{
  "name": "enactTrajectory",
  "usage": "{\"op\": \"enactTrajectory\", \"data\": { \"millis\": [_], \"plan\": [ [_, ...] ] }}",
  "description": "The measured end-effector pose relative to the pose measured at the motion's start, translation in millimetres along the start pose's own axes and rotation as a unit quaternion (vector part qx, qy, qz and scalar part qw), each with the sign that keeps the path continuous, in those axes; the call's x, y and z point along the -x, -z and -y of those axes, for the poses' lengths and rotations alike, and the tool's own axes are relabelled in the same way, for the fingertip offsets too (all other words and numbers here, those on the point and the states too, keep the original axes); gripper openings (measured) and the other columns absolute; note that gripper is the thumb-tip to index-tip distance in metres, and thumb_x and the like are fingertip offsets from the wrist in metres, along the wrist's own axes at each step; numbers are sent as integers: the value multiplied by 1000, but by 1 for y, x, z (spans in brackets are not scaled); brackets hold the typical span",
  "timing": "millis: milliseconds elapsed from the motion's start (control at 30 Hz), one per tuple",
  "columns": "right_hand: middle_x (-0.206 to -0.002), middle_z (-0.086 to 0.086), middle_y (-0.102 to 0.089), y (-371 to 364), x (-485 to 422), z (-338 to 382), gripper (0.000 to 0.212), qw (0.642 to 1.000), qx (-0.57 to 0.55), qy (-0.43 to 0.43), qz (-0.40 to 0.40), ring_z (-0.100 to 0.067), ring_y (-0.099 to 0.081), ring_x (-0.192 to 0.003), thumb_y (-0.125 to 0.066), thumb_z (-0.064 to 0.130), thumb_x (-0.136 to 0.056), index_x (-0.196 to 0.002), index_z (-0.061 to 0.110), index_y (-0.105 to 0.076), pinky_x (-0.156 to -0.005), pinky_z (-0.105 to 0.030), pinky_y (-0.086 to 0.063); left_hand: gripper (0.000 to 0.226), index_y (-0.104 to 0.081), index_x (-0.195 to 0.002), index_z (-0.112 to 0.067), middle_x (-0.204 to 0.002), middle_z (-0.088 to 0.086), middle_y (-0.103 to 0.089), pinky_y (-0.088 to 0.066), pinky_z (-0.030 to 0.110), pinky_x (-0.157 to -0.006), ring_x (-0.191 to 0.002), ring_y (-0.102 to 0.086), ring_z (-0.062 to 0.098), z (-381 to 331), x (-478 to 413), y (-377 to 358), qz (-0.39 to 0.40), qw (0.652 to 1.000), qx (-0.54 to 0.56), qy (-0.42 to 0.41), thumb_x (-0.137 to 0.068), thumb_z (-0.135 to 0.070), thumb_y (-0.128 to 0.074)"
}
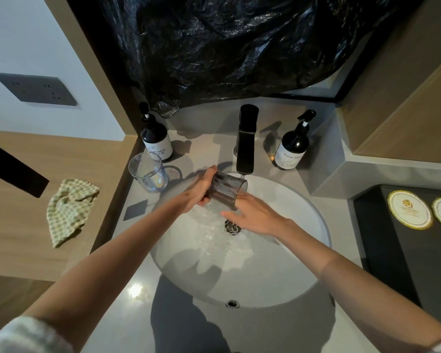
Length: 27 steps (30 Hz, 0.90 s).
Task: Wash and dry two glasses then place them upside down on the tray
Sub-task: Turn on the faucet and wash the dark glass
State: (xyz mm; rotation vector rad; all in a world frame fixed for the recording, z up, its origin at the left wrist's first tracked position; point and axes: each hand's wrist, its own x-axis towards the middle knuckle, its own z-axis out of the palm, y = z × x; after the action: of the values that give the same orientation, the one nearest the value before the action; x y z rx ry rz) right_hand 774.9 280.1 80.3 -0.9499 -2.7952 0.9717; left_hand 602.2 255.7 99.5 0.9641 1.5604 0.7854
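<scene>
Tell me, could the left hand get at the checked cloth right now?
Probably not yet: the left hand is holding the dark glass under the tap, though nothing blocks the checked cloth.

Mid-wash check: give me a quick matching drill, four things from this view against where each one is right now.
Things:
1. dark glass
2. clear glass
3. cloth
4. coasters

Places:
A. on the black tray
B. on the wooden ledge, left
C. under the faucet, in the left hand
D. on the counter beside the left soap bottle

Pairs: 1-C, 2-D, 3-B, 4-A
</scene>
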Motion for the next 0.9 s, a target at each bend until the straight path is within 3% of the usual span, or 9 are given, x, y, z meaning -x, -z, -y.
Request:
{"op": "enactTrajectory", "data": {
  "millis": [100, 200, 300, 367, 433, 533, 633, 767, 900],
  "plan": [
    [-152, -3, -33, 3, -3, -8, 51, 991, 128, 51, 3, -18, -29, -138, -42, 32, -101, -148, 21, -28, -112, -30, -26, 38, -38, -73, -22, -53, -1, -37, -20, 21, -38, -38, -30, 9, -1, -3, -2, -17, 1000, 10, 15, -99, -45, -25],
    [-134, -14, -53, -3, -11, -10, 37, 994, -97, -17, -44, -29, -49, -123, -50, 19, -97, -134, 13, -51, -102, -40, -41, 46, -42, -76, -18, -60, 0, -44, -30, 20, -40, -43, -39, 9, 4, -5, 1, -11, 999, 24, 19, -96, -57, -27],
    [-119, -18, -64, -3, -9, -2, 30, 944, -320, -51, -62, -35, -58, -115, -55, 17, -90, -120, 23, -60, -101, -46, -45, 36, -50, -103, -30, -67, -7, -53, -34, 18, -49, -54, -44, 8, 5, 0, -4, 2, 999, 29, -12, -97, -54, -25],
    [-121, -12, -64, -3, -7, 1, 30, 957, -279, -35, -66, -31, -58, -114, -55, 18, -92, -122, 23, -58, -100, -47, -45, 31, -48, -106, -28, -67, -3, -47, -30, 21, -46, -53, -40, 11, 4, 0, -9, -9, 998, 58, -33, -99, -49, -27],
    [-130, -5, -57, 2, -7, -5, 38, 993, -104, -7, -54, -23, -53, -115, -54, 29, -95, -132, 24, -49, -98, -40, -46, 34, -46, -107, -19, -65, 1, -43, -29, 22, -41, -50, -37, 12, 5, 1, -10, -7, 997, 65, -53, -100, -47, -29],
    [-143, -4, -45, 2, -10, -20, 45, 987, 154, 38, -18, -20, -38, -130, -48, 39, -97, -137, 18, -47, -107, -32, -35, 43, -47, -120, -16, -67, -1, -46, -34, 22, -45, -52, -40, 10, 4, 4, -5, 7, 997, 59, -56, -98, -51, -34],
    [-125, -5, -53, -3, -8, -16, 35, 999, -8, -15, -48, -25, -52, -112, -48, 30, -99, -128, 14, -54, -96, -37, -44, 38, -49, -123, -26, -80, 3, -55, -41, 27, -51, -56, -47, 13, -1, 8, 2, 28, 996, 54, -66, -95, -51, -45],
    [-107, -28, -62, -6, -9, -5, 38, 952, -285, -72, -86, -46, -57, -100, -54, 39, -88, -110, 9, -61, -90, -56, -44, 36, -41, -129, -29, -93, 7, -56, -42, 26, -51, -62, -51, 19, 4, 13, 1, 17, 996, 24, -89, -97, -46, -42],
    [-118, -12, -62, -4, -5, -2, 40, 983, -172, -35, -61, -30, -58, -104, -56, 38, -90, -127, 22, -54, -91, -48, -48, 28, -40, -119, -39, -79, 2, -50, -38, 25, -44, -51, -44, 10, 7, 10, -6, -11, 997, 1, -81, -96, -53, -35]
  ]
}}
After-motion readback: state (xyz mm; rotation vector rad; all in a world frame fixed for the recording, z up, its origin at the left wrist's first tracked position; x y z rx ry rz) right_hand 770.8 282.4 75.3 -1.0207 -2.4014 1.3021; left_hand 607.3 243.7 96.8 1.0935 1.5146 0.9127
